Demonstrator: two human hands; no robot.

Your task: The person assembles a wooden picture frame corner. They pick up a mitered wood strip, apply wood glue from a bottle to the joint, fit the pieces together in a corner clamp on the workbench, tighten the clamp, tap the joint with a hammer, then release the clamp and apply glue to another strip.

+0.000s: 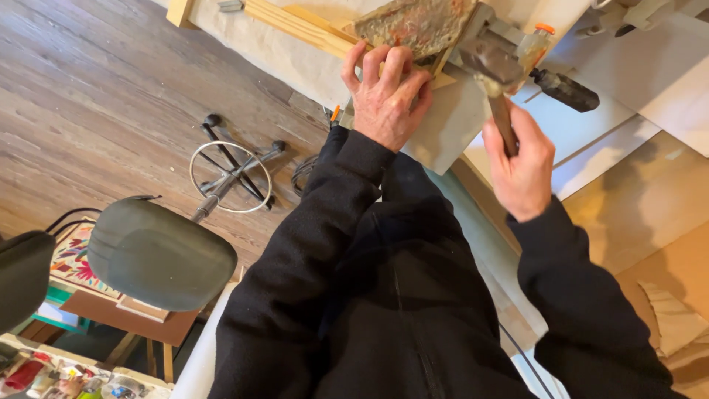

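Two bare hands and a soft black top

The left hand (pixel 385 100) and the right hand (pixel 523 168) wear no gloves and no rings that show. Long black sleeves go all the way down to both wrists. The cloth looks thick and fuzzy, with folds down the front of the body.
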